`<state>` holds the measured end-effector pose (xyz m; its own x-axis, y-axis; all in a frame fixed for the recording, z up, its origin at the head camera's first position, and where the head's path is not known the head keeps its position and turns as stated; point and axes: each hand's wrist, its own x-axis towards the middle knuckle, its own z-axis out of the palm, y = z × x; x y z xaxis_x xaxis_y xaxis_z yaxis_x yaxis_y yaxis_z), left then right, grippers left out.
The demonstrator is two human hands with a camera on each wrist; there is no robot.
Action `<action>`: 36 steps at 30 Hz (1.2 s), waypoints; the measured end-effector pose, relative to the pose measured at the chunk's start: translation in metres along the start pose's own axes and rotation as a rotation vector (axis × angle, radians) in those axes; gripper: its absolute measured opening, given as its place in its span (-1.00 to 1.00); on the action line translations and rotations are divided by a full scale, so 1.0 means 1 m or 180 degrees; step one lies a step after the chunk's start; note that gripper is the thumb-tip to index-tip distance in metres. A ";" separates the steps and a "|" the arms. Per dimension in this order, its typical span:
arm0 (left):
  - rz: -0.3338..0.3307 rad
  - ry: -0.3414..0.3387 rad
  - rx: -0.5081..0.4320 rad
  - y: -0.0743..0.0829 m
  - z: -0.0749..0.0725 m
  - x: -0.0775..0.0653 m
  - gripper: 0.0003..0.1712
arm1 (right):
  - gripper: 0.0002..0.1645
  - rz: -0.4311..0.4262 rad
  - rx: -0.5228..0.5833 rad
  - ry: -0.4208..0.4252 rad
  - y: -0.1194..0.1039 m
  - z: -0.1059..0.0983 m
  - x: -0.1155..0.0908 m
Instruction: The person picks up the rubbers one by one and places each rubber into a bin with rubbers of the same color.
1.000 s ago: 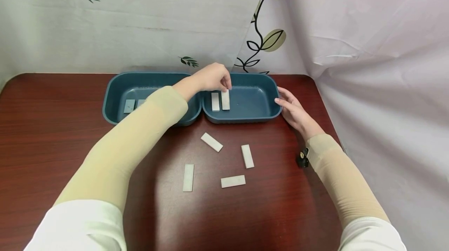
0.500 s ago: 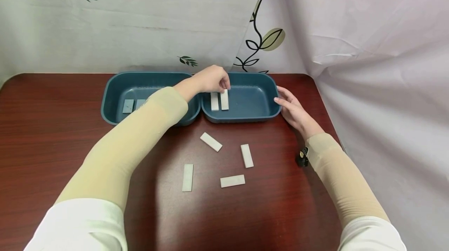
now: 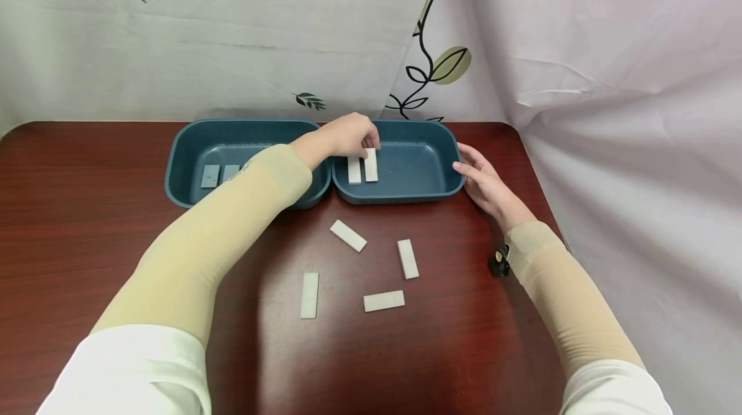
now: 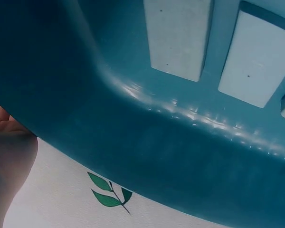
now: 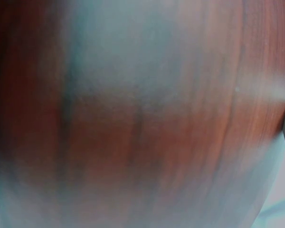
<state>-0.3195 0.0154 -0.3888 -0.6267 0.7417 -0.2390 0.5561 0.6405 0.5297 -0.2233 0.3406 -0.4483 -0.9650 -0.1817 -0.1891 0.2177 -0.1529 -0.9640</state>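
Observation:
My left hand (image 3: 351, 134) reaches into the right-hand blue bin (image 3: 420, 197), pinching the far end of a white tile (image 3: 371, 167). A second white tile (image 3: 354, 172) lies just left of that one. At the bin's right end, my right hand (image 3: 487, 184) holds the wall, thumb over the rim and fingers along the outside. In the left wrist view, part of the left hand (image 4: 9, 161) shows at the edge, its fingertips hidden behind a bin wall. The right wrist view is mostly blurred brown tabletop.
Alongside stands the left-hand blue bin (image 3: 184, 193), with pale tiles (image 3: 210, 176) inside, partly covered by the left forearm. Several loose white tiles (image 3: 384, 301) are spread on the brown table (image 3: 452, 350). A small black object (image 3: 498, 261) sits by the right wrist. White curtain hangs behind.
My left hand has lowered slightly toward the white tile it pinches, which stays nearly in place in the bin. The right hand keeps its hold, and the loose tiles lie as before.

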 end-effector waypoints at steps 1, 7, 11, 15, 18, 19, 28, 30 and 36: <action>-0.0011 -0.0011 0.0025 0.000 0.000 0.000 -0.66 | -0.53 0.0003 -0.0004 0.0001 0.000 0.000 0.000; -0.0074 -0.0094 0.0140 0.000 0.002 0.000 -0.65 | -0.53 0.0048 -0.0027 0.0014 0.001 -0.001 0.001; -0.0069 -0.0093 0.0139 -0.001 0.004 0.000 -0.66 | -0.53 0.0065 -0.0039 0.0019 0.002 -0.001 0.001; -0.0038 -0.0061 0.0167 -0.001 0.005 0.000 -0.66 | -0.53 0.0056 -0.0070 0.0027 0.002 -0.001 0.000; -0.0019 -0.0045 0.0195 -0.002 0.006 0.000 -0.66 | -0.53 0.0045 -0.0079 0.0018 0.002 -0.001 0.000; -0.0016 -0.0042 0.0200 -0.002 0.006 0.000 -0.66 | -0.53 0.0043 -0.0082 0.0012 0.002 -0.001 0.000; -0.0055 -0.0023 0.0261 -0.004 0.008 0.002 -0.67 | -0.54 0.0042 -0.0095 0.0033 0.002 -0.001 0.001; -0.0059 -0.0027 0.0275 -0.004 0.008 0.002 -0.67 | -0.54 0.0036 -0.0089 0.0037 0.002 0.000 0.001; -0.0056 -0.0001 0.0344 -0.004 0.009 0.000 -0.67 | -0.53 0.0005 -0.0056 0.0021 0.002 0.001 0.001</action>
<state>-0.3167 0.0152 -0.3985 -0.6367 0.7302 -0.2479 0.6006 0.6712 0.4345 -0.2233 0.3393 -0.4502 -0.9656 -0.1754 -0.1918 0.2167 -0.1355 -0.9668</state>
